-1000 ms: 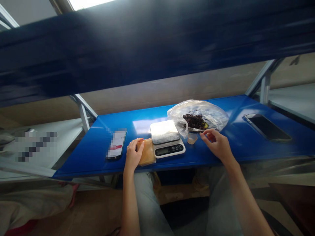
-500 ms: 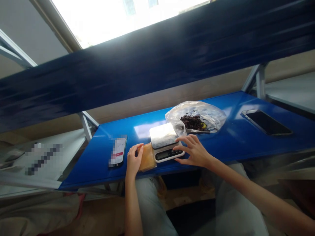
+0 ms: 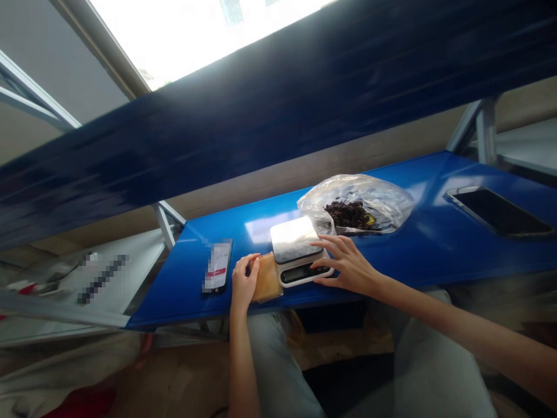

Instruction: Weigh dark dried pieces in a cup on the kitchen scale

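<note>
A single head-worn camera gives the only view — it looks forward and down from above the seated person's lap, facing a glossy blue metal shelf board (image 3: 418, 244) at close range. The dark blue underside of an upper shelf (image 3: 278, 110) crosses the top of the frame, tilted. Both forearms enter from the bottom edge — the left hand (image 3: 244, 283) and right hand (image 3: 348, 266) sit near frame centre. No second view overlaps it.

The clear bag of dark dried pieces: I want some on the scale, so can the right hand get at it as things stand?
Probably yes. The right hand rests at the scale, and the clear bag lies just beyond on the blue shelf, with nothing between them.
</note>
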The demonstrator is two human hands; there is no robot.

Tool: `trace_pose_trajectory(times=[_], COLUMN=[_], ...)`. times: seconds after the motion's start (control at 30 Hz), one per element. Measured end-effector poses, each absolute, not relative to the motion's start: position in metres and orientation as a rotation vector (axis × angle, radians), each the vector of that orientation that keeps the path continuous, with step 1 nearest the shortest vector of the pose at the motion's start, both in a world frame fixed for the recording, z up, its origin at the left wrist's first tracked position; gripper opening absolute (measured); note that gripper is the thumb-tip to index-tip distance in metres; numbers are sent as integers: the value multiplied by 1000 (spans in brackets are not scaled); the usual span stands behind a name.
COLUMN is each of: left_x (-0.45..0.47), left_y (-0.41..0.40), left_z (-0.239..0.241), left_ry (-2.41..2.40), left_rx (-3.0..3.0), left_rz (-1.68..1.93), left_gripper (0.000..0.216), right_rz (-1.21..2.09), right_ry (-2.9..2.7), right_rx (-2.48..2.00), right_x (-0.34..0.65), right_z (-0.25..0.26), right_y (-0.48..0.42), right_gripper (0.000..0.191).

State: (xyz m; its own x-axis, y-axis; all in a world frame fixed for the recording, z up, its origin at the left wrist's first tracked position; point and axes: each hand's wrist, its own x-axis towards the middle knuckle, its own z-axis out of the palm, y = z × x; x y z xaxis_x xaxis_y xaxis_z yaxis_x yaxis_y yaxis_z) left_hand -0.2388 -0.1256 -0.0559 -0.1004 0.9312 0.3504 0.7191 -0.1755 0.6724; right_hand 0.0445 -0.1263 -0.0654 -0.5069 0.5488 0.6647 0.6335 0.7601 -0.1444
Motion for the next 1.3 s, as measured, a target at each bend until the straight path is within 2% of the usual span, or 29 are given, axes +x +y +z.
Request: trace_pose_trajectory(times=[0.27, 0.47, 0.6, 0.7, 0.83, 0.93, 1.13, 1.3], left_x=[-237, -234, -230, -226, -220, -216, -210, -206], left_y=[-123, -116, -112, -111, -111, -110, -109, -110], left_z=[-58, -68, -73, -74, -75, -77, -77, -77], left_ry=[1836, 1749, 1713, 1729, 1738, 1725, 1701, 1698], left_rx=[1907, 1810, 1798, 1813, 1748, 1714, 1745, 1817], left_rz=[1117, 1156, 1193, 1193, 1227, 1252, 1285, 1260], left_gripper=[25, 36, 38, 37, 40, 42, 40, 36], right_rz=[-140, -262, -304, -276, -249, -190, 36, 100], right_ry=[-2291, -2250, -2077, -2023, -1995, -1912, -1753, -1825], right_rx=[-868, -757, -1017, -1244, -1343, -1348, -1280, -1126], right_x=[49, 67, 85, 93, 98, 99, 88, 63], right_z=[-66, -64, -67, -71, -73, -65, -35, -26], right_y=[-121, -124, -126, -126, -123, -118, -105, -89], right_gripper=[20, 23, 29, 36, 29, 26, 32, 23])
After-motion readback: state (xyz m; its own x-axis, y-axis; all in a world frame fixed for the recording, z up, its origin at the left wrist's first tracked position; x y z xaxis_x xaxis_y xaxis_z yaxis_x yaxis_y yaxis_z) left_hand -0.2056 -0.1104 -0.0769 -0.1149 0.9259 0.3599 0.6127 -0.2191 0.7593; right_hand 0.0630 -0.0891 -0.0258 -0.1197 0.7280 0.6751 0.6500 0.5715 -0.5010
